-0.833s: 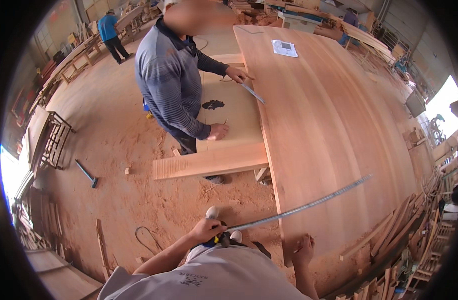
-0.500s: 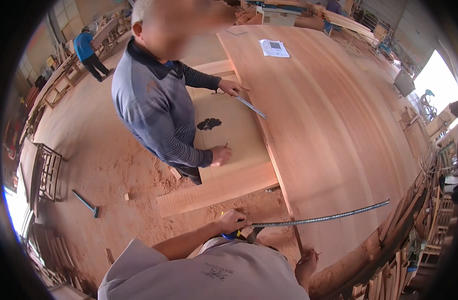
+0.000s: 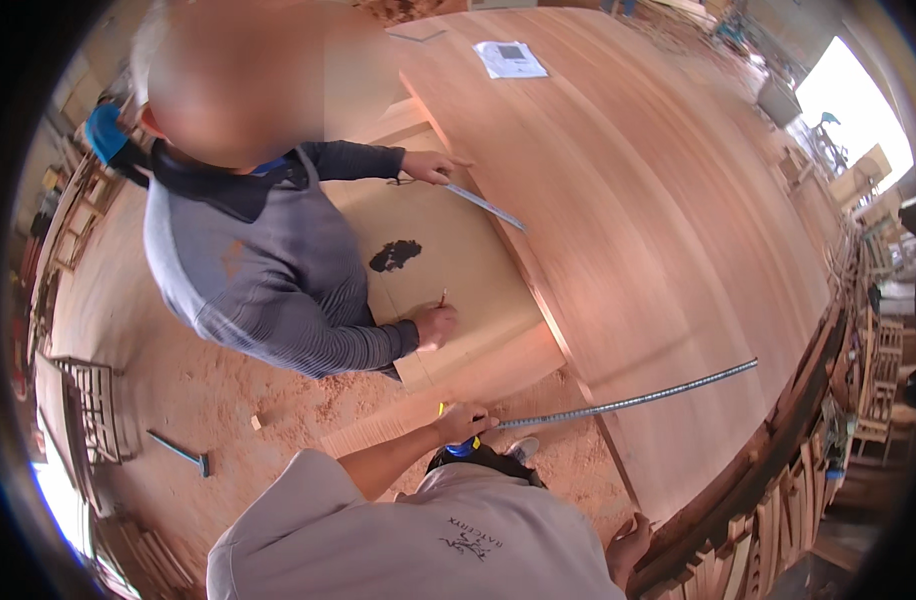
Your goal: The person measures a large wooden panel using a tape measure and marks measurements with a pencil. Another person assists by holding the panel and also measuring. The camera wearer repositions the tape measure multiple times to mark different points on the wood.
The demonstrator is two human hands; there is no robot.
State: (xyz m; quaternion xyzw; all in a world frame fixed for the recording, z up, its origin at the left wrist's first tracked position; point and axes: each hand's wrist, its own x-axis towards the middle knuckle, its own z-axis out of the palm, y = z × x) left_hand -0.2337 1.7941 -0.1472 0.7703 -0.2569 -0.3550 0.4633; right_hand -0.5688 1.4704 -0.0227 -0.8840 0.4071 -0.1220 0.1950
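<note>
My left hand (image 3: 460, 424) is closed round a tape measure with a blue and yellow case (image 3: 465, 447), in front of my waist. Its drawn-out blade (image 3: 628, 404) reaches right across the large wooden panel (image 3: 668, 300), bowing slightly. Low at the right, my right hand (image 3: 630, 542) is at the panel's near corner, fingers curled; what they grip, if anything, is too small to make out. Across from me a co-worker (image 3: 268, 250) leans over a tan board (image 3: 458, 270). One of their hands holds a pencil (image 3: 443, 298), the other a measuring strip (image 3: 486, 207) lying over the panel's edge.
A printed sheet (image 3: 510, 60) lies on the panel's far end. On the dusty floor at left are a hammer (image 3: 183, 455) and a small wood block (image 3: 258, 422). Wooden strips (image 3: 738, 560) stand along the right. Another person in blue (image 3: 108, 135) is far left.
My view has shifted, so the co-worker appears larger and further left. The tape's blade still stretches over the panel from my left hand. My right hand stays by the near corner.
</note>
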